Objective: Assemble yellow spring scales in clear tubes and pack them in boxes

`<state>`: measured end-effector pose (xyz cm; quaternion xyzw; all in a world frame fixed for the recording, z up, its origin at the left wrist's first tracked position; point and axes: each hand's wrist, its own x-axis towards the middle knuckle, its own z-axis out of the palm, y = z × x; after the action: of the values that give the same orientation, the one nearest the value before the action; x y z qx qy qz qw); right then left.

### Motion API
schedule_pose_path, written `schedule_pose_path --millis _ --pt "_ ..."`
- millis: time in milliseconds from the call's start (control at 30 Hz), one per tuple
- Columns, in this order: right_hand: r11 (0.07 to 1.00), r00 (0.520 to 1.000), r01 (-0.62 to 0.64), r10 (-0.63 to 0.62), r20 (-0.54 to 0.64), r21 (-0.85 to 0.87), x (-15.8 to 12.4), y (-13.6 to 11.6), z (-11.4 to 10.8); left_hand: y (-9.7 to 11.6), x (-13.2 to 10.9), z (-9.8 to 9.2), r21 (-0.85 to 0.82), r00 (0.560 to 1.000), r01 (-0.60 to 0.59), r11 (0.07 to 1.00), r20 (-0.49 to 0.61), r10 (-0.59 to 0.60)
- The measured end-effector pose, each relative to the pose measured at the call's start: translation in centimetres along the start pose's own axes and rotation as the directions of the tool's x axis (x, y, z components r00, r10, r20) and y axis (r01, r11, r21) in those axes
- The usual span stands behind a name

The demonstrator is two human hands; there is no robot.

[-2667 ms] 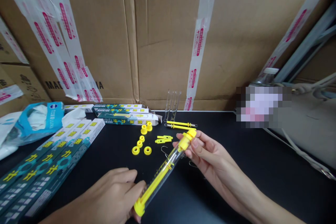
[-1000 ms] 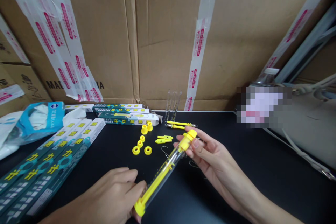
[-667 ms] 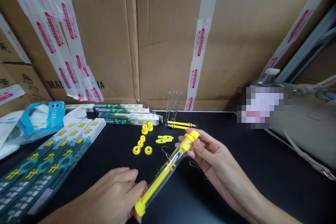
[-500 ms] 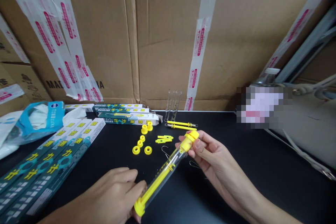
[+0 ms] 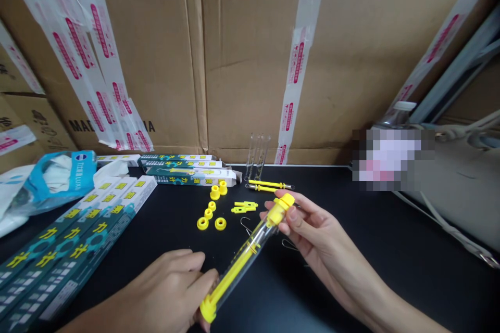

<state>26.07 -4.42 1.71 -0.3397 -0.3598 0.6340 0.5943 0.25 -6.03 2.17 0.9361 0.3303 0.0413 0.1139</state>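
Note:
A clear tubular spring scale [image 5: 238,263] with yellow end caps and a yellow inner rod slants across the space between my hands. My left hand [image 5: 172,283] is closed round its lower end, by the bottom cap. The fingers of my right hand [image 5: 312,229] grip the upper end at the yellow top cap [image 5: 284,202]. Beyond the scale lie several yellow caps and rings [image 5: 220,223], small flat yellow pieces [image 5: 244,207] and metal hooks [image 5: 245,225]. Two yellow rods [image 5: 271,185] rest farther back, near upright clear tubes [image 5: 258,158].
Long printed boxes [image 5: 94,229] lie side by side at left, with more boxes [image 5: 187,173] along the back. A blue and white plastic packet [image 5: 82,171] sits at far left. Big taped cartons [image 5: 242,62] wall off the back. A light bag [image 5: 461,177] stands at right.
The fingers of my right hand have shifted slightly left and up around the top cap. The scale has barely moved; my left hand stays in place.

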Motion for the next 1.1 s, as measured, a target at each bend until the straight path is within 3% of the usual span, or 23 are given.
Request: schedule_pose_path --millis 233,467,700,1100 --pt "1.000 1.000 -0.008 0.008 -0.003 0.015 0.26 0.23 -0.07 0.24 0.32 -0.04 0.004 0.997 0.044 0.999 0.059 -0.044" --pt "0.999 1.000 -0.017 0.018 -0.010 0.027 0.17 0.13 0.01 0.09 0.23 -0.20 -0.007 1.000 -0.004 1.000 -0.017 0.004" --pt "0.999 1.000 -0.023 0.024 -0.015 0.036 0.20 0.06 -0.03 0.08 0.62 0.11 -0.017 0.999 0.030 0.999 0.034 -0.029" --pt "1.000 1.000 0.002 -0.002 -0.022 -0.012 0.24 0.23 -0.10 0.10 -0.01 -0.11 -0.002 1.000 0.010 1.000 -0.012 -0.010"
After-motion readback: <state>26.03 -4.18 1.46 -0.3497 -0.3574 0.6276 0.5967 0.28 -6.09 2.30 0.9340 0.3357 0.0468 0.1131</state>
